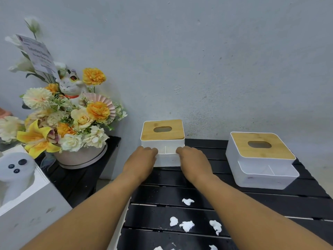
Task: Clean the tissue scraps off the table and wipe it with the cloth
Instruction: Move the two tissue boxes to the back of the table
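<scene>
Several white tissue scraps (187,226) lie scattered on the black slatted table (270,204), between my forearms and near the front edge. At the table's back edge stands a white tissue box with a bamboo lid (162,129). My left hand (139,164) grips the left side of its open front tray, fingers curled over the rim. Gripping the tray's right side the same way is my right hand (195,164). No cloth is in view.
A second white tissue box with a bamboo lid (259,159) sits at the right of the table. On a lower black table to the left stand a flower arrangement with a cat figurine (72,123) and a white box (27,204). A grey wall rises directly behind.
</scene>
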{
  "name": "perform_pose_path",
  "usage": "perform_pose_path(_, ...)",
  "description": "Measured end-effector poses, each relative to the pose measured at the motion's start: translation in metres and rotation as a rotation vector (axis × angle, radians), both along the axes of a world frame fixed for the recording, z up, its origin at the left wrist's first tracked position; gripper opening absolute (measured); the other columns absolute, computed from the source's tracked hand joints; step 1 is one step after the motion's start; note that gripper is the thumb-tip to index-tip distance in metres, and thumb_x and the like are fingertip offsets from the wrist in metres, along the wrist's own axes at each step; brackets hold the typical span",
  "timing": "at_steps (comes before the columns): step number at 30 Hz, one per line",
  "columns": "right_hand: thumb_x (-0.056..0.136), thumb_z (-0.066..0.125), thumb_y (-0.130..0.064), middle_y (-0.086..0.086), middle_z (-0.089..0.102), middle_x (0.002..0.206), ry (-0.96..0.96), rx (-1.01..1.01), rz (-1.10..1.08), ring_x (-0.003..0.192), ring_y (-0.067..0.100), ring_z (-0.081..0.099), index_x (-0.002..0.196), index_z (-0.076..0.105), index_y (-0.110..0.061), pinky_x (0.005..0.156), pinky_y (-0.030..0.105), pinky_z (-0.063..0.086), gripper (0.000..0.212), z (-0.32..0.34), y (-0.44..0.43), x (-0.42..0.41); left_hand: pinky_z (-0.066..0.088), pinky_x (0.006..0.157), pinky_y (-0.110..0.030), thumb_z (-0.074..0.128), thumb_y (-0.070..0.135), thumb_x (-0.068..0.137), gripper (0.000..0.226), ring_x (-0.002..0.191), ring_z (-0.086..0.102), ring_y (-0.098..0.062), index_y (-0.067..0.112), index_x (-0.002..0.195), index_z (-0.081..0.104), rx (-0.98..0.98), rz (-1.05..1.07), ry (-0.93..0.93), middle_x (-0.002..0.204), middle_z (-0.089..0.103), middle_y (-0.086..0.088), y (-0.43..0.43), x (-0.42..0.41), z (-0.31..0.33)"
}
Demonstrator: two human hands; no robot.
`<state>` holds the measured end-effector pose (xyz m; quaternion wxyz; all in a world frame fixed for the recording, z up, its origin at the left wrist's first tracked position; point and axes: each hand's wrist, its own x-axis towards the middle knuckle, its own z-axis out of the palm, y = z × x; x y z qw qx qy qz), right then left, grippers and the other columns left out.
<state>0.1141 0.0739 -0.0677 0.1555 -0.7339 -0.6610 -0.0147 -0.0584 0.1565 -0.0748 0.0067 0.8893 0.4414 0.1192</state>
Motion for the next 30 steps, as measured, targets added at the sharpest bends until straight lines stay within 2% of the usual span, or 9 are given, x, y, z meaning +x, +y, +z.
perform_pose_path(6, 0.080, 0.042, 0.004, 0.005, 0.059, 0.092, 0.038, -0.008, 0.015, 0.083, 0.031, 0.058, 0.083, 0.047, -0.017, 0.060, 0.033, 0.032, 0.023, -0.002, 0.001, -0.001, 0.042, 0.066, -0.033, 0.045, 0.024, 0.099, 0.015, 0.089, 0.051, -0.022, 0.016, 0.098, 0.058, -0.024, 0.006, -0.007, 0.089, 0.059, -0.003, 0.007, 0.001, 0.000)
perform_pose_path(10, 0.083, 0.043, 0.003, -0.002, 0.052, 0.092, 0.064, 0.029, 0.053, 0.087, 0.028, 0.055, 0.097, 0.046, -0.019, 0.059, 0.034, 0.036, 0.026, -0.002, -0.004, 0.001, 0.043, 0.067, -0.035, 0.045, 0.022, 0.099, 0.015, 0.089, 0.051, -0.024, 0.014, 0.098, 0.057, -0.038, 0.028, -0.008, 0.089, 0.059, -0.005, 0.011, 0.003, 0.000)
perform_pose_path(14, 0.088, 0.045, -0.003, -0.004, 0.055, 0.107, 0.056, 0.053, 0.043, 0.090, 0.024, 0.050, 0.107, 0.047, -0.019, 0.060, 0.033, 0.038, 0.026, -0.002, -0.014, 0.009, 0.043, 0.068, -0.035, 0.044, 0.022, 0.099, 0.016, 0.090, 0.051, -0.024, 0.014, 0.100, 0.057, -0.043, 0.039, -0.009, 0.091, 0.059, -0.005, 0.014, 0.006, -0.001)
perform_pose_path(19, 0.095, 0.042, -0.015, -0.007, 0.056, 0.124, 0.073, 0.087, -0.006, 0.112, 0.023, 0.050, 0.122, 0.052, -0.020, 0.075, 0.033, 0.045, 0.029, -0.001, -0.032, 0.021, 0.047, 0.075, -0.038, 0.042, 0.021, 0.099, 0.020, 0.097, 0.052, -0.026, 0.014, 0.108, 0.058, -0.064, 0.052, 0.019, 0.100, 0.061, -0.007, 0.014, 0.005, -0.002)
perform_pose_path(20, 0.096, 0.042, -0.017, -0.007, 0.057, 0.124, 0.069, 0.094, -0.021, 0.114, 0.023, 0.050, 0.123, 0.053, -0.020, 0.078, 0.033, 0.046, 0.029, 0.001, -0.036, 0.024, 0.048, 0.078, -0.040, 0.042, 0.021, 0.099, 0.022, 0.100, 0.052, -0.026, 0.014, 0.112, 0.058, -0.071, 0.053, 0.020, 0.104, 0.062, -0.007, 0.014, 0.004, -0.002)
perform_pose_path(23, 0.095, 0.044, -0.020, -0.007, 0.062, 0.107, 0.012, 0.149, -0.075, 0.106, 0.023, 0.052, 0.109, 0.061, -0.020, 0.073, 0.034, 0.048, 0.022, 0.007, -0.051, 0.034, 0.044, 0.088, -0.040, 0.041, 0.021, 0.100, 0.028, 0.110, 0.050, -0.026, 0.017, 0.122, 0.057, -0.005, 0.061, 0.024, 0.118, 0.061, -0.004, 0.009, 0.002, -0.001)
perform_pose_path(26, 0.094, 0.050, -0.023, -0.006, 0.067, 0.099, -0.001, 0.213, -0.176, 0.095, 0.021, 0.054, 0.106, 0.068, -0.022, 0.070, 0.034, 0.049, 0.022, 0.012, -0.071, 0.051, 0.033, 0.084, -0.038, 0.041, 0.029, 0.100, 0.029, 0.110, 0.048, -0.024, 0.025, 0.124, 0.056, 0.196, 0.106, 0.086, 0.120, 0.060, 0.002, 0.000, 0.004, 0.006)
perform_pose_path(30, 0.093, 0.049, -0.029, -0.009, 0.063, 0.087, -0.032, 0.219, -0.303, 0.084, 0.017, 0.050, 0.092, 0.066, -0.024, 0.057, 0.030, 0.041, 0.017, 0.019, -0.097, 0.073, 0.039, 0.083, -0.039, 0.042, 0.035, 0.100, 0.030, 0.108, 0.048, -0.026, 0.023, 0.122, 0.058, 0.179, 0.047, 0.041, 0.117, 0.061, 0.000, -0.022, 0.026, 0.021)
